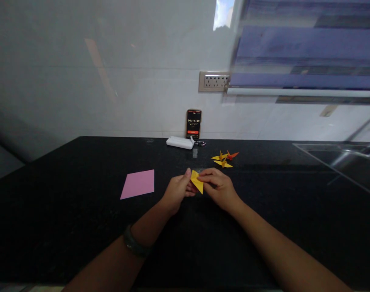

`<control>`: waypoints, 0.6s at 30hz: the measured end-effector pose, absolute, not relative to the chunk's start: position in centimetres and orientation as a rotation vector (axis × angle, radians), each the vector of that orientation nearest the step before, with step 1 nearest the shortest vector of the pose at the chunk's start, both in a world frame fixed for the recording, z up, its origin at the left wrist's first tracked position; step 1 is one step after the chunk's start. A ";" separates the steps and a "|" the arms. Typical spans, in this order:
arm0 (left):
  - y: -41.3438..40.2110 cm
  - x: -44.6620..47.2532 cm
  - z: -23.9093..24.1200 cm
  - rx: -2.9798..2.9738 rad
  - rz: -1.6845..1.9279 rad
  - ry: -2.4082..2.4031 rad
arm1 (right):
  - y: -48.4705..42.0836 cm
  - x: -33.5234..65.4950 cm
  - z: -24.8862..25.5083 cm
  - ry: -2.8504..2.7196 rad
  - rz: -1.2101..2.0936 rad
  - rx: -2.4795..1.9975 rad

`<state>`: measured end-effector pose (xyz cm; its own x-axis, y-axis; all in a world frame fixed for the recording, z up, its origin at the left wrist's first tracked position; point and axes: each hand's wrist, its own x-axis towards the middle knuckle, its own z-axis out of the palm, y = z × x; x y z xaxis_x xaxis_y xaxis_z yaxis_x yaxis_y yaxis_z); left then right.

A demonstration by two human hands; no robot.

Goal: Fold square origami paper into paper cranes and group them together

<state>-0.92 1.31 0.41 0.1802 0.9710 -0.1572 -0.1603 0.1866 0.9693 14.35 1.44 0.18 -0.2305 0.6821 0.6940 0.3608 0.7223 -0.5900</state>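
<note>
A small folded yellow paper (197, 181) is held between both hands above the black countertop (66, 211). My left hand (177, 190) pinches its left side with thumb and fingers closed. My right hand (219, 187) grips its right side, fingers curled over the paper. A flat pink sheet of paper (138, 183) lies on the counter to the left of my hands. Behind my right hand sit finished paper cranes, yellow (222, 159) and orange (232, 155).
A phone (193, 123) showing a timer leans against the tiled wall, with a white box (180, 142) lying in front of it. A wall socket (214, 81) is above. A steel sink (339, 156) is set into the counter at the right.
</note>
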 end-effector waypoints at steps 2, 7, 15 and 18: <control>1.2 -0.9 0.4 1.038 1.050 0.954 | 1.3 14.3 0.2 -1.903 0.365 -0.777; 1.2 -1.1 -0.1 1.059 1.088 0.898 | 0.9 14.2 0.5 -1.828 0.402 -0.895; 1.1 -0.8 -0.2 1.136 1.049 0.875 | 1.0 13.8 0.1 -1.792 0.441 -1.083; 1.1 -0.8 -0.2 1.132 1.053 0.859 | 1.0 13.8 0.0 -1.787 0.445 -1.098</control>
